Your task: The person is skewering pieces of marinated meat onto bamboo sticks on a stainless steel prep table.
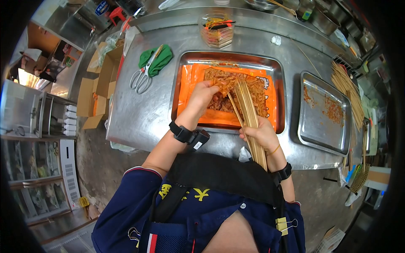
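My right hand (262,134) grips a thick bundle of bamboo skewers (249,110) that fans out over a steel tray (185,63). The tray is lined with orange plastic (190,86) and holds a heap of marinated meat pieces (253,86). My left hand (203,93) pinches a piece of that meat at the tip of one skewer, over the middle of the tray. Both wrists wear black bands.
A second steel tray (320,135) with sauce smears lies to the right, loose skewers (348,90) beyond it. Scissors (142,76) rest on a green cloth (157,58) at the left. A clear plastic container (217,30) stands behind the tray. Cardboard boxes (99,84) lie on the floor left.
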A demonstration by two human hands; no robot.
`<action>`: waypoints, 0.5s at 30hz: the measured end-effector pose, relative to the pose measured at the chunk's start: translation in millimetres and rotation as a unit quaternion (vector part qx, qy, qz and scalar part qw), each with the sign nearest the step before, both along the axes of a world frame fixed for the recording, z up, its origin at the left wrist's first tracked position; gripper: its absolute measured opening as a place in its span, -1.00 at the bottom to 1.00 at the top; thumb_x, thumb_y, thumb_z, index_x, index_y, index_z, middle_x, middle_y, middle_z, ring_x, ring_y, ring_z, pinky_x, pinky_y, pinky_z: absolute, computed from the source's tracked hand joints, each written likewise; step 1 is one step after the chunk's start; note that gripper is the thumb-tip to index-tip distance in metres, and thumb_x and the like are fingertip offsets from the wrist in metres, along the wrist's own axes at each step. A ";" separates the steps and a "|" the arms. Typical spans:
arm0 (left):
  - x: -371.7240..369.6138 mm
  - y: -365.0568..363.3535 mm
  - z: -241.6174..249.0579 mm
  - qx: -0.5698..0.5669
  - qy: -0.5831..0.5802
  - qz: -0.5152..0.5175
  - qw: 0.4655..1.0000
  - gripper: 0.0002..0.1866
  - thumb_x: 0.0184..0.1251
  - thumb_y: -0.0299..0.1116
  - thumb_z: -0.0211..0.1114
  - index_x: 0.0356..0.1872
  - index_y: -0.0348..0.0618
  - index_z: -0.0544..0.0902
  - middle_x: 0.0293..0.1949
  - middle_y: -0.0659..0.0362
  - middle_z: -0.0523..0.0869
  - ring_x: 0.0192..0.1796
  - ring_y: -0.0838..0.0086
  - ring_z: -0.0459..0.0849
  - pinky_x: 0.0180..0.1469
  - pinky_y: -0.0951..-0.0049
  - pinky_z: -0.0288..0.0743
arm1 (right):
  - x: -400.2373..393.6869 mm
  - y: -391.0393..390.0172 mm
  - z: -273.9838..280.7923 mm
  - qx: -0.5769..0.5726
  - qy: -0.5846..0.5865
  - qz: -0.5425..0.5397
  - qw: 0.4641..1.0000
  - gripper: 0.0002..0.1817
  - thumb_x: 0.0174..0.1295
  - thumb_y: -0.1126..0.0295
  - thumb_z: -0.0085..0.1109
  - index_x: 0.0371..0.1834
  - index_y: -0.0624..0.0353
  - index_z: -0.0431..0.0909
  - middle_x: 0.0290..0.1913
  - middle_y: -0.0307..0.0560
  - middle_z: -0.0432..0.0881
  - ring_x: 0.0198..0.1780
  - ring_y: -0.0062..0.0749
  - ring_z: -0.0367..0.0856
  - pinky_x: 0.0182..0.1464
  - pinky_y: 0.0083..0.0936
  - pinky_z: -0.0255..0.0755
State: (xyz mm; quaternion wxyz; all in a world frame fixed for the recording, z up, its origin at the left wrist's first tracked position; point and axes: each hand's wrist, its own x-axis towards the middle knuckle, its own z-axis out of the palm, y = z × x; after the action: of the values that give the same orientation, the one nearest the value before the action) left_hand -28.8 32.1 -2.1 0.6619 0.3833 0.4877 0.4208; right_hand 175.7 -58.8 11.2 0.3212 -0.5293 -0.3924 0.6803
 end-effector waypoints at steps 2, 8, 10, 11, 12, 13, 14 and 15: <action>1.7 1.5 -1.0 0.009 0.027 0.010 1.000 -0.84 0.23 -0.49 0.13 -0.25 -0.24 0.64 -0.38 0.25 0.66 -0.45 0.66 0.52 -0.43 0.68 0.40 | 0.2 0.6 0.8 -0.003 -0.002 0.005 1.000 -0.80 -0.02 0.57 0.13 -0.29 0.37 0.44 -0.45 -0.03 0.57 -0.49 -0.50 0.57 -0.48 -0.62 0.46; 9.8 8.8 -16.2 0.041 0.076 0.038 0.996 -0.85 0.26 -0.41 0.15 -0.27 -0.24 0.63 -0.39 0.24 0.67 -0.46 0.62 0.56 -0.41 0.61 0.46 | -1.5 0.0 2.7 0.004 -0.005 -0.007 1.000 -0.86 -0.03 0.56 0.16 -0.37 0.35 0.48 -0.53 -0.11 0.57 -0.54 -0.56 0.55 -0.53 -0.64 0.41; 11.3 7.9 -13.2 0.049 0.048 0.041 0.997 -0.84 0.27 -0.39 0.16 -0.25 -0.26 0.62 -0.36 0.23 0.67 -0.44 0.61 0.57 -0.37 0.59 0.48 | -1.7 -0.1 3.2 0.003 -0.011 -0.006 1.000 -0.85 -0.03 0.56 0.17 -0.37 0.34 0.48 -0.53 -0.12 0.57 -0.55 -0.56 0.54 -0.53 -0.63 0.40; 10.4 7.3 -11.6 0.049 0.036 0.032 0.998 -0.83 0.28 -0.39 0.16 -0.24 -0.27 0.62 -0.33 0.21 0.67 -0.40 0.59 0.58 -0.34 0.57 0.49 | -1.8 -0.3 2.5 0.002 -0.011 -0.004 1.000 -0.86 -0.03 0.56 0.16 -0.37 0.34 0.48 -0.54 -0.12 0.56 -0.55 -0.56 0.54 -0.53 -0.63 0.40; 8.8 7.4 -9.4 0.050 0.023 0.024 0.998 -0.82 0.28 -0.39 0.15 -0.23 -0.28 0.61 -0.31 0.20 0.68 -0.36 0.57 0.60 -0.31 0.55 0.49 | -1.3 0.0 2.2 0.003 -0.011 -0.002 1.000 -0.86 -0.03 0.56 0.16 -0.37 0.34 0.48 -0.54 -0.12 0.56 -0.54 -0.55 0.54 -0.53 -0.63 0.40; 7.9 7.7 -8.1 0.051 0.010 0.016 0.999 -0.81 0.29 -0.39 0.15 -0.22 -0.29 0.61 -0.28 0.18 0.68 -0.33 0.55 0.62 -0.28 0.54 0.50 | -0.9 0.5 2.0 0.003 -0.012 0.000 1.000 -0.86 -0.02 0.55 0.15 -0.37 0.34 0.47 -0.54 -0.12 0.56 -0.54 -0.55 0.54 -0.53 -0.63 0.40; 7.7 7.6 -8.0 0.055 -0.004 0.009 0.998 -0.81 0.29 -0.39 0.14 -0.21 -0.30 0.61 -0.26 0.16 0.68 -0.29 0.53 0.62 -0.24 0.52 0.50 | -0.8 0.8 1.2 0.003 -0.005 -0.005 1.000 -0.86 -0.02 0.55 0.15 -0.37 0.34 0.47 -0.54 -0.12 0.56 -0.54 -0.55 0.54 -0.53 -0.63 0.39; 7.6 6.3 -8.0 0.058 -0.019 0.003 0.998 -0.80 0.29 -0.39 0.14 -0.20 -0.30 0.60 -0.24 0.15 0.68 -0.25 0.51 0.63 -0.21 0.50 0.51 | -1.0 0.5 0.0 0.002 0.002 -0.010 1.000 -0.86 -0.02 0.55 0.14 -0.37 0.34 0.47 -0.54 -0.12 0.56 -0.54 -0.55 0.54 -0.53 -0.63 0.39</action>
State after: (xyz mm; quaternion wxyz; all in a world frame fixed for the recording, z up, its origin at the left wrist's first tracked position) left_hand -21.2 38.4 -10.1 0.6463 0.4122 0.4509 0.4573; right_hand 174.7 -58.3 11.3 0.3302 -0.5311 -0.3875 0.6773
